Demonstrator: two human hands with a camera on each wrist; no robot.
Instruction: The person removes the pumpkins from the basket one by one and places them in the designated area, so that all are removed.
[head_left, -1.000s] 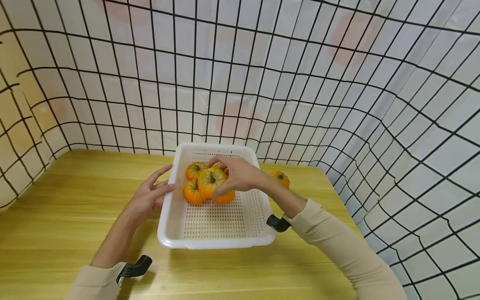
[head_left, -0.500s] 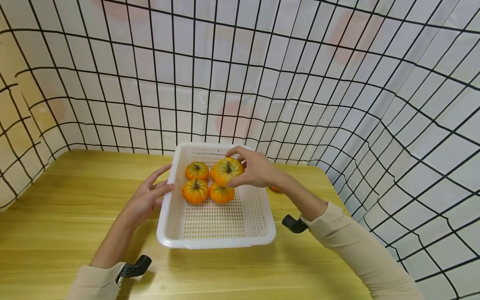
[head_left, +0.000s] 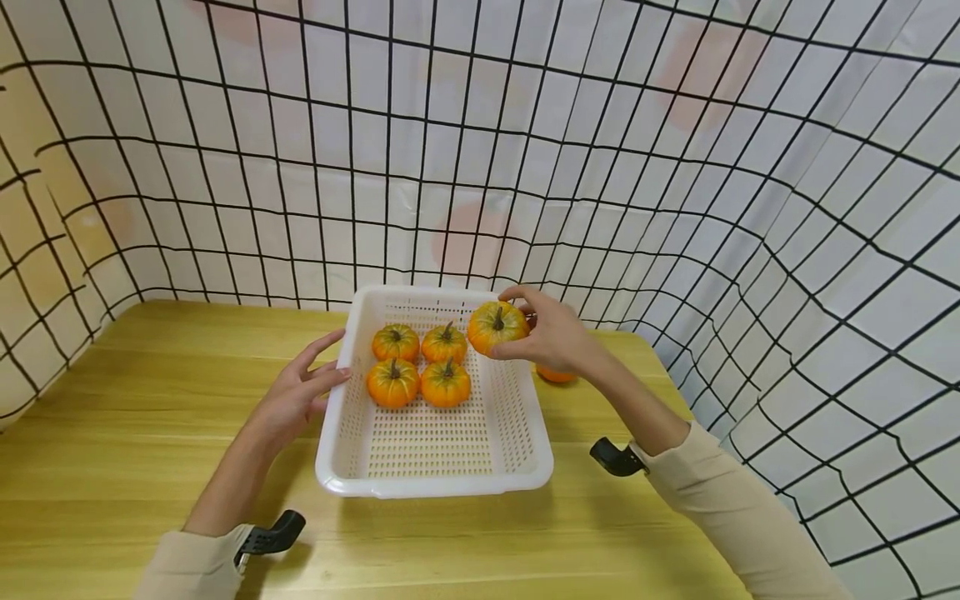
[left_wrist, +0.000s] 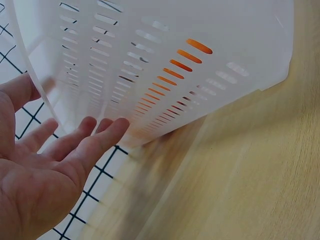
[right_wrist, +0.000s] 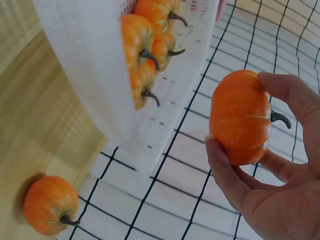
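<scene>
My right hand (head_left: 558,335) pinches a small orange pumpkin (head_left: 498,327) with a dark stem between thumb and fingers. It is held over the far right rim of a white perforated basket (head_left: 431,486). In the right wrist view this pumpkin (right_wrist: 241,118) is clear of the basket. Several similar pumpkins (head_left: 446,384) sit together in the basket's far left part. My left hand (head_left: 288,398) holds the basket's left rim. In the left wrist view one digit reaches over the rim, and the other fingers (left_wrist: 97,145) lie along the outer wall.
Another pumpkin (head_left: 557,374) lies on the wooden table (head_left: 150,417) right of the basket, partly hidden by my right hand and wrist in the head view. A black wire grid (head_left: 427,175) with white sheeting behind it closes off the back and sides.
My right hand has lifted the pumpkin from above the others and carried it right to the basket's far right rim. The pumpkins inside now show fully. My left hand and the basket stay put.
</scene>
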